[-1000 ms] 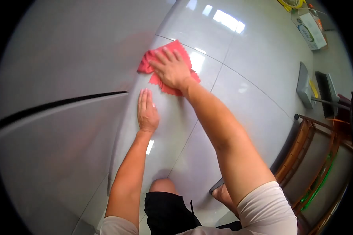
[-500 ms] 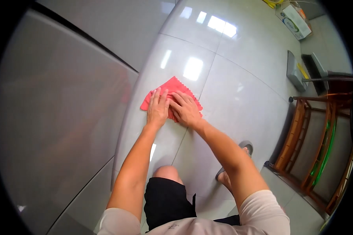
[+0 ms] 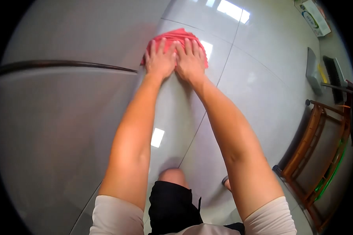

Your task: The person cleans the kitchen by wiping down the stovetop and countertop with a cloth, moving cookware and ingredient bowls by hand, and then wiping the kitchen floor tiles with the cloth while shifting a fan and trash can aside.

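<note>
A red cloth (image 3: 179, 34) with a zigzag edge lies bunched on the glossy tiled floor (image 3: 255, 98), close to the base of a grey panel. Pressed flat on its left part is my left hand (image 3: 159, 62), fingers spread and pointing away from me. My right hand (image 3: 191, 60) rests beside it on the right part of the cloth, also with fingers stretched out. The thumbs nearly meet in the middle. Both arms reach far forward, almost straight.
Large grey glossy panels (image 3: 59, 129) with a dark gap rise along the left. At the right stand a wooden frame (image 3: 302, 145) with casters, a dustpan (image 3: 313, 72), a brush (image 3: 334, 74) and a white box (image 3: 313, 17). My bent knee (image 3: 172, 177) is below.
Both hands have pushed the cloth forward across the floor, away from my body. The cloth has bunched up more, and my arms have straightened.
</note>
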`<state>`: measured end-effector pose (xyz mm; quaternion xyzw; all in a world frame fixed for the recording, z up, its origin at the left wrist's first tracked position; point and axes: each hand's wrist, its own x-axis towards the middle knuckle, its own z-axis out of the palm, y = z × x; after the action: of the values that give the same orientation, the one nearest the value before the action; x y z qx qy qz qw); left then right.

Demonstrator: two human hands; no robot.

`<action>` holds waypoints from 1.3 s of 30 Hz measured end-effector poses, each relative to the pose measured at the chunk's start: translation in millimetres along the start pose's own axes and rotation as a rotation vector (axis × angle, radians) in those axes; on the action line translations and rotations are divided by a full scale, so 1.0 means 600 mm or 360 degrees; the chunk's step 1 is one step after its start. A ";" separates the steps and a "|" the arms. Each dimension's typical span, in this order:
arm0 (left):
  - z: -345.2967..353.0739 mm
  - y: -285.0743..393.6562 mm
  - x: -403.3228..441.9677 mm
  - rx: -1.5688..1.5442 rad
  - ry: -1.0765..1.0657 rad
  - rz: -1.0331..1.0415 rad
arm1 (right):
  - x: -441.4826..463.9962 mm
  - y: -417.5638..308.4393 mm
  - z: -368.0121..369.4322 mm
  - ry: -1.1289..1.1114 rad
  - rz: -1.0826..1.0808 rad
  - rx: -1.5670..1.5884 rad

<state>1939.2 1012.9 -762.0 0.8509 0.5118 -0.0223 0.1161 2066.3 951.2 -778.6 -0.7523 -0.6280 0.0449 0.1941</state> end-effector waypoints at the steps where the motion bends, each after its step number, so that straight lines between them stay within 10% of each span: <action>1: 0.003 -0.006 0.000 -0.0037 0.0039 -0.0068 | 0.015 -0.002 -0.004 -0.0023 -0.0011 -0.0003; 9: -0.025 0.002 -0.167 -0.0138 -0.0153 -0.0600 | -0.058 -0.056 -0.074 -0.0587 -0.0387 -0.0228; 23: -0.014 0.080 -0.563 -0.0038 -0.0482 -0.0258 | -0.460 -0.077 -0.201 -0.0844 -0.0320 -0.0068; 39: 0.134 0.091 -0.459 -0.0162 -0.0500 -0.0587 | -0.374 -0.054 -0.034 -0.0404 -0.0451 -0.0097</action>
<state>1862.6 732.1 -787.6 0.7223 0.6345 -0.1495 0.2310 1995.9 734.7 -787.9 -0.6501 -0.7482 0.0927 0.0948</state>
